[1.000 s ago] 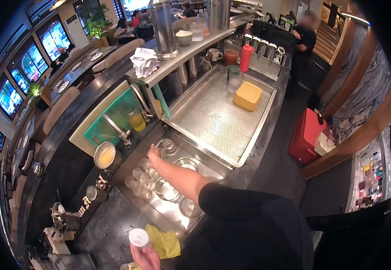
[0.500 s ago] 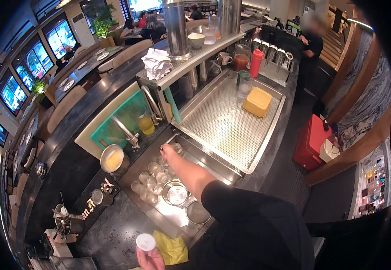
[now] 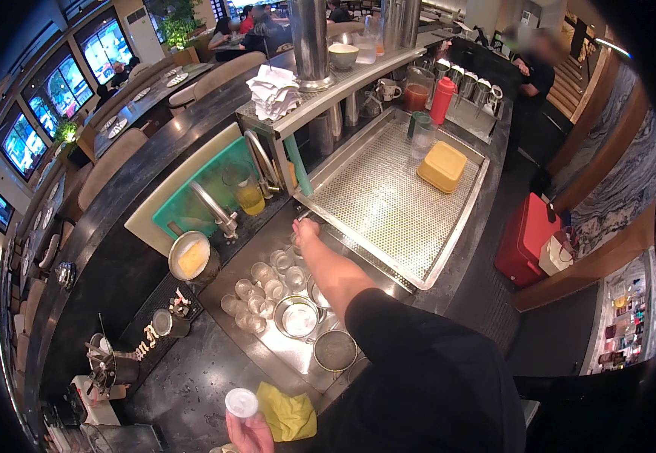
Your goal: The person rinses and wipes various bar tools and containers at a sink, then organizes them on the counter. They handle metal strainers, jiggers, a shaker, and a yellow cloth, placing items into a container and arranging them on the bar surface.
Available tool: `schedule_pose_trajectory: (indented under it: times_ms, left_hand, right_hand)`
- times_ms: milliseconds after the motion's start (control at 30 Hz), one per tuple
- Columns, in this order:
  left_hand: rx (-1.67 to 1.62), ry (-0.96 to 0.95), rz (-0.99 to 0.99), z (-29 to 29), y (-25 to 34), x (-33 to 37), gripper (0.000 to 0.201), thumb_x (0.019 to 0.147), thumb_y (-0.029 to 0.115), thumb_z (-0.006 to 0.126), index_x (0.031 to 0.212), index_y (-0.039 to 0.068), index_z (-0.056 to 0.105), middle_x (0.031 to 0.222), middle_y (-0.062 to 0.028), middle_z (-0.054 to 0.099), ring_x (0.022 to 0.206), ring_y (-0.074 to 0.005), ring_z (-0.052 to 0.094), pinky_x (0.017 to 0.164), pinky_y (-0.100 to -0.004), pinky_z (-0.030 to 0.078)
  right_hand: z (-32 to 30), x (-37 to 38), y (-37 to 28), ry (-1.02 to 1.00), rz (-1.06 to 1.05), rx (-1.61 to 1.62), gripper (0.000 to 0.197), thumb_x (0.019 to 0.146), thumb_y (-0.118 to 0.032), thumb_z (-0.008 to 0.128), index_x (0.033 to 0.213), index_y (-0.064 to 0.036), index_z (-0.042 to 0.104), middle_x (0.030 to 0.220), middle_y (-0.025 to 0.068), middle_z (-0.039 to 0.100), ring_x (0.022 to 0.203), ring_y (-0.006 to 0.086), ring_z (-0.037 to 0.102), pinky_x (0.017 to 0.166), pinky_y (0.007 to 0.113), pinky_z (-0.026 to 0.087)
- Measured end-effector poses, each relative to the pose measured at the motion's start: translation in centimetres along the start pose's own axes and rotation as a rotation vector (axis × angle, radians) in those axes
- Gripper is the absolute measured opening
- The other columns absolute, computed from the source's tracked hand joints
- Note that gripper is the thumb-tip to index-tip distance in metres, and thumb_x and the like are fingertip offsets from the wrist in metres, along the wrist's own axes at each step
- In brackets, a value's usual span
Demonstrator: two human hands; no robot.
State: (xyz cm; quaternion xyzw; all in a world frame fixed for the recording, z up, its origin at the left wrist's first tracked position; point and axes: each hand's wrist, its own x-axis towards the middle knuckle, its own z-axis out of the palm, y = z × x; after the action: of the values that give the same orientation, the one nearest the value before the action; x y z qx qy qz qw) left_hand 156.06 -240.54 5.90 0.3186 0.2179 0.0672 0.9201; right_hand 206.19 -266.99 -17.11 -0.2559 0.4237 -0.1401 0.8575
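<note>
My left hand (image 3: 249, 436), at the lower edge, grips a white round lid (image 3: 242, 403) between thumb and fingers; whether a container sits under it is hidden. A crumpled yellow cloth (image 3: 287, 411) lies on the dark counter beside that hand. My right arm stretches across the steel sink (image 3: 273, 355). At the sink's far end, my right hand (image 3: 307, 229) has its fingers closed, what they hold being too small to make out. Below the right forearm, several clear glasses (image 3: 258, 298) stand in the sink with a round steel pan (image 3: 296, 317) and a round strainer (image 3: 335, 350).
A perforated steel drain tray (image 3: 388, 204) holds a yellow box (image 3: 442, 167) and clear cups. Behind it stands a red squeeze bottle (image 3: 442, 100). Left of the sink are a faucet (image 3: 215, 208), a pot (image 3: 192, 257) with a yellow sponge and a green board (image 3: 192, 192). Another person stands at far right.
My right hand has moved right and farther away along the sink, exposing more glasses. My left hand keeps hold of the white lid. The view has shifted slightly.
</note>
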Motion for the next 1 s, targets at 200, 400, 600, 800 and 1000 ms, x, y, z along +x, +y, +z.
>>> schedule_pose_trajectory:
  times_ms: [200,400,600,800,1000]
  left_hand:
    - [0.092,-0.045,-0.063,2.0,0.1,0.7,0.048,0.1,0.013,0.054,0.145,-0.001,0.042,0.127,-0.0093,0.057,0.083,-0.0118,0.048,0.071,-0.0264,0.041]
    - [0.009,-0.056,0.048,-0.4,-0.1,1.0,0.03,0.106,0.024,0.049,0.127,0.005,0.054,0.103,-0.0024,0.063,0.069,-0.0059,0.05,0.063,-0.0234,0.045]
    - [0.123,-0.017,0.012,1.2,0.9,0.5,0.048,0.101,0.015,0.055,0.144,-0.003,0.043,0.126,-0.0088,0.056,0.083,-0.0116,0.048,0.072,-0.0253,0.041]
    - [0.101,-0.003,0.091,0.3,-0.2,0.3,0.031,0.101,0.018,0.053,0.127,0.002,0.052,0.117,-0.0085,0.061,0.08,-0.0093,0.051,0.069,-0.0242,0.043]
    - [0.017,-0.05,0.069,0.1,0.3,-0.6,0.026,0.101,0.018,0.056,0.121,0.002,0.054,0.103,-0.0046,0.06,0.074,-0.0081,0.045,0.067,-0.0252,0.041]
  right_hand:
    - [-2.1,5.6,-2.8,0.17,-0.283,-0.486,0.039,0.098,-0.033,0.06,0.106,0.0054,0.06,0.091,0.0166,0.068,0.074,0.0273,0.071,0.065,0.039,0.06]
    - [-1.1,0.7,-2.4,0.142,0.069,-0.349,0.059,0.1,-0.053,0.049,0.106,0.0053,0.06,0.091,0.017,0.068,0.074,0.0285,0.071,0.056,0.042,0.057]
    - [-2.3,3.2,-4.2,0.098,0.186,-0.458,0.062,0.097,-0.055,0.049,0.111,0.0042,0.06,0.096,0.0203,0.066,0.072,0.0314,0.069,0.056,0.044,0.057]
    - [-2.4,-0.7,-2.6,0.222,-0.229,-0.425,0.063,0.096,-0.056,0.049,0.112,0.0049,0.059,0.096,0.0219,0.064,0.069,0.0328,0.066,0.055,0.045,0.056]
    - [-5.7,-1.3,-3.7,0.245,0.005,-0.038,0.046,0.097,-0.039,0.046,0.114,0.0043,0.052,0.098,0.0189,0.063,0.075,0.0287,0.064,0.061,0.037,0.054]
